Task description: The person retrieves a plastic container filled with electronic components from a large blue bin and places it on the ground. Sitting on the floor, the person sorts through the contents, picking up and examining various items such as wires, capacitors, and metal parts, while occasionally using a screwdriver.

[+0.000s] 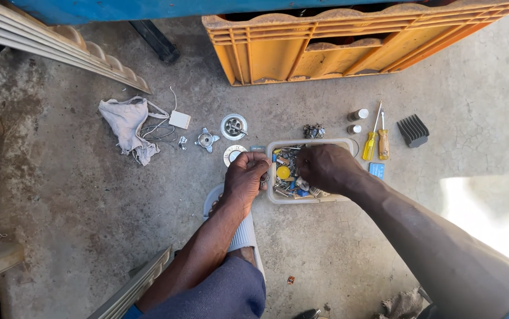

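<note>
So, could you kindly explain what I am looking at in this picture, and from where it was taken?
There is no machine here: a person works with two bare hands, and the single picture comes from a camera worn on the head, looking down at a concrete floor.

The right hand reaches into a clear plastic box full of small mixed parts. The left hand is at the box's left edge and seems to pinch a small metal piece, too small to identify.

Around the box lie a grey rag, a white charger with its cable, a round metal drain fitting, two yellow-handled screwdrivers, a black comb-like attachment and, behind them, an orange plastic crate.
</note>
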